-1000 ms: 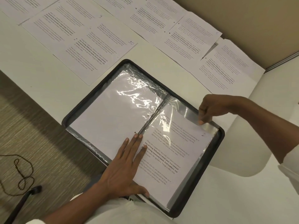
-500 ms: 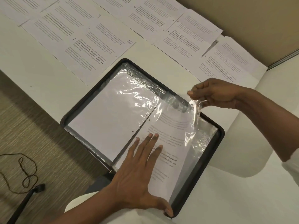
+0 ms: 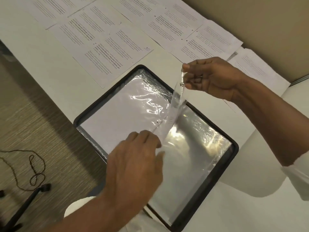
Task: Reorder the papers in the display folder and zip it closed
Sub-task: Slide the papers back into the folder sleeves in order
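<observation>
- Display folder [image 3: 235, 149] lies open, flat on the white table [image 3: 50, 67], centre of frame; zip not done up.
- Right hand [image 3: 212, 79], upper right, pinches the top corner of a clear sleeve [image 3: 177, 101] between thumb and fingertips; the sleeve stands lifted off the spine, mid-turn.
- Left hand [image 3: 133, 166], lower centre, has its fingers curled at the sleeve's lower edge. It's blurred, so can't tell if it grips or just steadies.
- Loose papers [image 3: 117, 52] are spread along the top of frame, outside the folder; one is marked "10" [image 3: 147, 49].
- Step, as I judge it: paging through sleeves, reordering only partly done.
- Next needs the sleeve laid flat leftward without creasing, then the right sheet picked from the row.
</observation>
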The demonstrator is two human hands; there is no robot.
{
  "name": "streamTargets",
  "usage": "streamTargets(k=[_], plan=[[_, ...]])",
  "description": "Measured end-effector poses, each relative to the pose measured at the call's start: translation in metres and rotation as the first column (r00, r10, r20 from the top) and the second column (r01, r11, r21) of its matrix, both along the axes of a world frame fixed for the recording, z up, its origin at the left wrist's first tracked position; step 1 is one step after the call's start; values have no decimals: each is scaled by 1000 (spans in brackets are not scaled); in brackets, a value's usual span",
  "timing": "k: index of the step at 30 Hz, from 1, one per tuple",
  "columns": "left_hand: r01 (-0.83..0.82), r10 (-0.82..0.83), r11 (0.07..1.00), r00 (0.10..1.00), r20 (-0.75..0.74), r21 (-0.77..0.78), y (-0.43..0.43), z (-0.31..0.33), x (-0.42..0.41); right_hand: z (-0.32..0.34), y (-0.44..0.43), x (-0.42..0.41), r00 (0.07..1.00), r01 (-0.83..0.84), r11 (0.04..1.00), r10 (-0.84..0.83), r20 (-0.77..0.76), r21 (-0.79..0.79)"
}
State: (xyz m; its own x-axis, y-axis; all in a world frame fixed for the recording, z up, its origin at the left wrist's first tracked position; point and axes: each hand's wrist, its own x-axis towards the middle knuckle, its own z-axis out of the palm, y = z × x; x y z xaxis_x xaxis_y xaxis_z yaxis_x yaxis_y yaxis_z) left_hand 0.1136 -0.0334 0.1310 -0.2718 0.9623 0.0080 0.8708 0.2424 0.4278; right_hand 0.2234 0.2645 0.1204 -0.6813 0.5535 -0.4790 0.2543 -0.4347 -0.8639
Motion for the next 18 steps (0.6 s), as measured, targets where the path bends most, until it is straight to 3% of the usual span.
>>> streamTargets(k=[5,10,15,18], plan=[[-204,198,976,976,-87,-72,22,3,-59,-5,1,-21,989,146,983,-141,-51,109],[-331,320,915,944,-82,-231,49,-16,-133,-29,-5,-39,927,295,873,-360,105,388],[-315,368,852,929,49,-417,74,-70,-197,-70,-42,-53,861,260,843,-423,282,471],[-267,402,836,893,203,-480,86,-104,-227,-94,-67,-67,837,121,815,-391,384,567]])
